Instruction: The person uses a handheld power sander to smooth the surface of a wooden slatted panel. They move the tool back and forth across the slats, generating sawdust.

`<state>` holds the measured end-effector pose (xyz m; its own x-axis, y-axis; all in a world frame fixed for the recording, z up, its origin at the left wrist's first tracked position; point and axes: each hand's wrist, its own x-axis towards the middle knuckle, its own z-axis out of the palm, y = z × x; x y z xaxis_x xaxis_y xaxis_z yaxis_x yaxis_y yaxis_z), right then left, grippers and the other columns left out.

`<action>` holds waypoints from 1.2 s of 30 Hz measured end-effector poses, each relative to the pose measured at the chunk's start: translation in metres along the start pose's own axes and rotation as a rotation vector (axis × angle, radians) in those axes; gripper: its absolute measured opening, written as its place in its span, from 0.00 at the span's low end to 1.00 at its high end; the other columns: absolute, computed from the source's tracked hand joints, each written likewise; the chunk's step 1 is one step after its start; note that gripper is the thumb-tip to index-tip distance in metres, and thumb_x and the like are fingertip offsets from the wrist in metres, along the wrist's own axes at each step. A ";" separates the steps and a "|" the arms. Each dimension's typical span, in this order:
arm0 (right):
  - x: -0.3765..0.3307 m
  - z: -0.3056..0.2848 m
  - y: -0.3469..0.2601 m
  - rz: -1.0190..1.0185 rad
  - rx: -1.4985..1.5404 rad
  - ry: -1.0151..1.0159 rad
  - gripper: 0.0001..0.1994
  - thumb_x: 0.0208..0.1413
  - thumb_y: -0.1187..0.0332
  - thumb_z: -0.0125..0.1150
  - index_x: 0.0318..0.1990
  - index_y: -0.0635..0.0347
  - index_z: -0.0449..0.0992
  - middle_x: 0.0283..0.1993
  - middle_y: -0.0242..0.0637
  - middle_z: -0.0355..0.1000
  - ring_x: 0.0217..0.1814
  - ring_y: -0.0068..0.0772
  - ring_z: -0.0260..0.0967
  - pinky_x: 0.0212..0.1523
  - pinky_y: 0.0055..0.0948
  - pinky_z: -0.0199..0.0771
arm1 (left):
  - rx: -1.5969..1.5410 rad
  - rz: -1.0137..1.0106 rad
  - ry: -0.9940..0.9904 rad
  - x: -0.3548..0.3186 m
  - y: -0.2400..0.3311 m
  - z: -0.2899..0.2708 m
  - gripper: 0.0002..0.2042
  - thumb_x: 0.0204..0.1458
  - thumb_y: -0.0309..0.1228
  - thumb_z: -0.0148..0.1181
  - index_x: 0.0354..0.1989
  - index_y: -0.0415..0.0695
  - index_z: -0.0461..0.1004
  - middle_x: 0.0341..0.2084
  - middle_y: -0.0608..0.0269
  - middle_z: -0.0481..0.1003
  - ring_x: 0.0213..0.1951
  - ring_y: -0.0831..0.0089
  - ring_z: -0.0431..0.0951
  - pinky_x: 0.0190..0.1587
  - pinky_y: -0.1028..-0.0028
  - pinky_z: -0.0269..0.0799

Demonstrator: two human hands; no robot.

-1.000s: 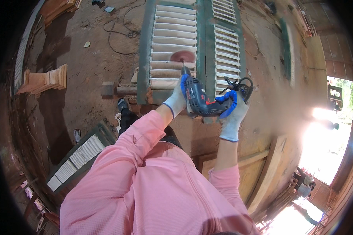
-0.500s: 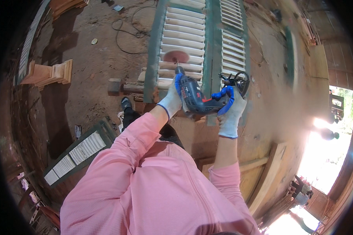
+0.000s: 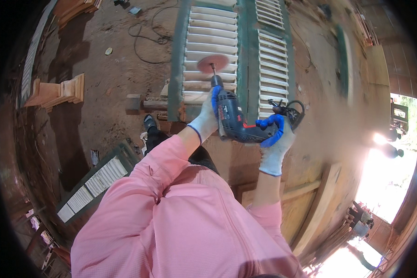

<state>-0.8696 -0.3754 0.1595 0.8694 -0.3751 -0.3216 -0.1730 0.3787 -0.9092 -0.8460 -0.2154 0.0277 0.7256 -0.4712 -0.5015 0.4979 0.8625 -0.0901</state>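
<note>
Both my hands, in white gloves with blue palms, hold a dark corded power drill point(image 3: 234, 116). My left hand point(image 3: 208, 113) is closed round its front body, behind the chuck. Around the rear handle my right hand point(image 3: 279, 132) is wrapped, with a bundle of black cable beside it. A reddish sanding disc point(image 3: 213, 63) is fitted in the chuck and looks blurred. It overlaps the pale slats of a green-framed louvred shutter point(image 3: 210, 37); I cannot tell whether it touches them. A second louvred panel point(image 3: 273, 58) lies right of that one.
Wooden blocks point(image 3: 133, 103) prop the shutter's near left end. At left are a stepped wooden piece point(image 3: 60, 91) and another green shutter point(image 3: 95, 180). A dark cable point(image 3: 141, 51) curls on the dirt floor. Timber boards point(image 3: 317, 208) lie at lower right, near a bright opening point(image 3: 380, 180).
The drill has swung, its disc moving slightly right and away while its handle shifts right and nearer to me. Both hands keep their hold.
</note>
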 end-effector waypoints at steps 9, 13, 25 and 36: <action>-0.021 -0.026 0.013 -0.050 -0.060 0.107 0.11 0.55 0.74 0.50 0.42 0.72 0.71 0.26 0.40 0.68 0.21 0.36 0.68 0.30 0.38 0.79 | 0.051 -0.077 0.109 -0.001 -0.029 -0.020 0.25 0.57 0.56 0.50 0.38 0.44 0.78 0.28 0.56 0.80 0.28 0.60 0.81 0.37 0.60 0.80; -0.048 -0.034 0.045 -0.118 -0.007 0.168 0.07 0.53 0.74 0.51 0.34 0.71 0.72 0.35 0.41 0.71 0.22 0.34 0.68 0.31 0.41 0.78 | 0.202 -0.029 0.130 -0.001 -0.022 -0.043 0.22 0.57 0.55 0.54 0.37 0.46 0.78 0.28 0.60 0.80 0.26 0.64 0.80 0.33 0.63 0.80; -0.075 -0.049 0.110 -0.159 0.051 0.031 0.10 0.58 0.75 0.54 0.45 0.70 0.70 0.23 0.40 0.72 0.25 0.36 0.73 0.35 0.36 0.79 | 0.193 0.023 0.168 -0.024 0.000 -0.079 0.18 0.56 0.52 0.58 0.36 0.49 0.77 0.26 0.65 0.79 0.26 0.68 0.80 0.32 0.66 0.79; -0.085 -0.040 0.114 -0.110 0.106 -0.007 0.11 0.60 0.71 0.55 0.45 0.70 0.70 0.23 0.39 0.71 0.26 0.36 0.74 0.37 0.38 0.80 | 0.175 0.063 0.199 -0.040 0.013 -0.081 0.21 0.57 0.55 0.56 0.36 0.47 0.77 0.27 0.60 0.79 0.25 0.64 0.79 0.31 0.62 0.79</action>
<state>-0.9818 -0.3340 0.0724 0.8837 -0.4136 -0.2192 -0.0267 0.4229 -0.9058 -0.9074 -0.1701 -0.0231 0.6588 -0.3576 -0.6619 0.5419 0.8358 0.0878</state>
